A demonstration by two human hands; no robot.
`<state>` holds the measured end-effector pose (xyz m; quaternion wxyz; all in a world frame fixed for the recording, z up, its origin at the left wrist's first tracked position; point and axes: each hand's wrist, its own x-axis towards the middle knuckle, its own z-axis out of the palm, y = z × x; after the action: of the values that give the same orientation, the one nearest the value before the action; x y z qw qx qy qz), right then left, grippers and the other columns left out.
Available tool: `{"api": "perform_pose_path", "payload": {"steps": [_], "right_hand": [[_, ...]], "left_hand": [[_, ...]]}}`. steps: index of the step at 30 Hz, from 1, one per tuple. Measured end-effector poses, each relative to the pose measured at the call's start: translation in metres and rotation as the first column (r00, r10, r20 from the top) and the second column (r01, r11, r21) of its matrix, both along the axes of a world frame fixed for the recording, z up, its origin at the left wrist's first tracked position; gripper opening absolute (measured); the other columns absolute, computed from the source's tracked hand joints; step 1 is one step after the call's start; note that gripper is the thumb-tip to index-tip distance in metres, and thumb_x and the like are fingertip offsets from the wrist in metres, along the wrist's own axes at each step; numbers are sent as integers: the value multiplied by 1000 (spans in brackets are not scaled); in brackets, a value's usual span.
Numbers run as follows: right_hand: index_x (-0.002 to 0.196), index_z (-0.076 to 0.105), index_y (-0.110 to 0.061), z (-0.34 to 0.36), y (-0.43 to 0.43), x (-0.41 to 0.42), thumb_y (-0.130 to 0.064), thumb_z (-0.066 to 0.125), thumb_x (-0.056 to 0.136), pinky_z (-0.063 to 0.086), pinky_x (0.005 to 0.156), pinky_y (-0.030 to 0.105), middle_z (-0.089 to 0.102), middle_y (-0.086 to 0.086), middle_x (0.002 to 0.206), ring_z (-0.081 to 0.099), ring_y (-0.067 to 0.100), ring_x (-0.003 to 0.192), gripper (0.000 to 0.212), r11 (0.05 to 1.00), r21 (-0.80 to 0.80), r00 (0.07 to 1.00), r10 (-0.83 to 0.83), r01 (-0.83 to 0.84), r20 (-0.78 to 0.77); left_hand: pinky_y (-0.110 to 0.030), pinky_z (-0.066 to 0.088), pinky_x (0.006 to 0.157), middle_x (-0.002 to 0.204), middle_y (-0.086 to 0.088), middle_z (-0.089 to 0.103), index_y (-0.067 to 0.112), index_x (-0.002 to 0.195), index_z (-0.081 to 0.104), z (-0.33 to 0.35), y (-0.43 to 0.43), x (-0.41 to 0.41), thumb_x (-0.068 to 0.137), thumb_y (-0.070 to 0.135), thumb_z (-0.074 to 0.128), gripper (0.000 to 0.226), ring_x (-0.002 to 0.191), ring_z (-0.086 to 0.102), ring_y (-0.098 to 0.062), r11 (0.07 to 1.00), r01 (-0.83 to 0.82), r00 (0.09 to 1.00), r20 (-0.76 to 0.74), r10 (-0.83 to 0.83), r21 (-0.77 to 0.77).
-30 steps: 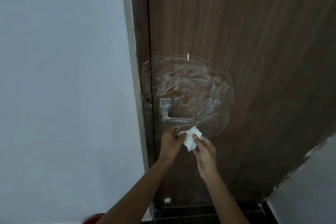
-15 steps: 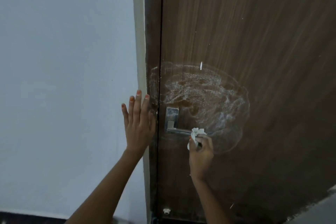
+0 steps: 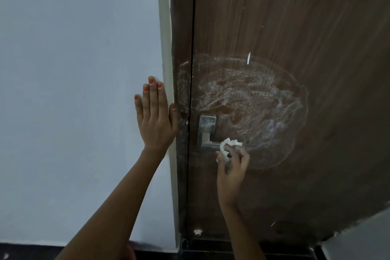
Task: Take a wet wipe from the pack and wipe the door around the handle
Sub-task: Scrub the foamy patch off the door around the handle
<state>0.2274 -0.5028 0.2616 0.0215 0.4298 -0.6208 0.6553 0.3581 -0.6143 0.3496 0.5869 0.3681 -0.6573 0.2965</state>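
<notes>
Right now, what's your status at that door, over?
Left hand flat on the wall. Right hand grips wet wipe at the door handle. White residue ring on the door around it. Nothing in the way.

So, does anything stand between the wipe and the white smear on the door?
Nothing visible does. The right hand holds the wet wipe at the end of the handle lever; the white smear lies uncovered above and right. The left hand rests on the wall.

The scene is lit dimly and evenly; a cool bluish cast is seen on the wall [image 3: 73, 69]. The door [image 3: 295, 27] is darkened toward its lower right. Straight edges are bent by the wide lens, and detail is softened
</notes>
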Motion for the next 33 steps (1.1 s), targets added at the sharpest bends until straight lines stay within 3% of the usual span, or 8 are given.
{"api": "perform_pose_path", "payload": {"steps": [3,5,9,12,18,28,31,33], "right_hand": [[107,64,3,-3,-8,16,7,60,84,44,92,12,51,17,113,48,6,105,24,1000,-11,991,1,-3,-132],[102,66,5,-2,-15,22,11,61,82,48,90,21,55,15,108,52,11,102,22,1000,-21,984,-17,13,-178],[91,70,2,-1,-19,21,-8,55,86,44,91,15,64,15,100,54,15,96,19,995,-64,953,-86,71,-292],[89,69,-1,-6,-14,4,-3,59,84,43,87,15,57,-3,107,48,15,100,12,977,-94,963,-203,189,-175],[93,66,1,-7,-15,-9,16,58,81,41,92,11,52,7,107,53,28,105,21,938,-148,949,-306,314,76],[91,71,-1,-8,-23,36,5,60,78,48,90,26,54,0,105,48,15,102,18,991,-62,940,-132,118,-316],[89,69,0,-12,-14,13,16,63,77,53,83,30,50,-4,106,54,24,99,21,973,-49,970,-227,223,-84],[89,68,2,-12,-11,0,16,59,80,49,85,16,47,2,106,56,33,97,19,961,-55,962,-271,272,33]], "left_hand": [[-33,0,119,157,7,-14,17,151,-7,-3,-4,1,105,27,20,54,145,-5,-11,999,24,1000,-16,-25,-35],[-33,1,119,157,7,-13,17,151,-6,-4,-6,0,105,27,19,54,145,-5,-11,998,39,999,-20,-40,-47],[-33,3,119,158,6,-8,17,152,-3,-6,-9,-1,106,26,19,51,145,-2,-11,997,48,998,-37,-50,-66],[-34,5,119,156,-10,18,15,152,2,-8,-10,-2,106,24,20,50,145,1,-12,996,60,996,-66,-65,-71],[-34,5,119,158,6,-7,15,152,0,-10,-9,-1,106,22,21,51,145,0,-12,995,54,998,-36,-58,-85],[-33,5,119,159,-1,-2,12,152,5,-8,-8,-2,106,22,19,49,145,0,-12,995,55,997,-55,-60,-84],[-33,5,119,155,-4,9,14,152,2,-8,-8,-2,106,22,20,49,145,1,-12,993,63,996,-52,-68,-102],[-33,5,119,156,0,3,14,152,1,-8,-8,-2,106,22,20,49,145,0,-12,993,58,997,-50,-64,-103]]}}
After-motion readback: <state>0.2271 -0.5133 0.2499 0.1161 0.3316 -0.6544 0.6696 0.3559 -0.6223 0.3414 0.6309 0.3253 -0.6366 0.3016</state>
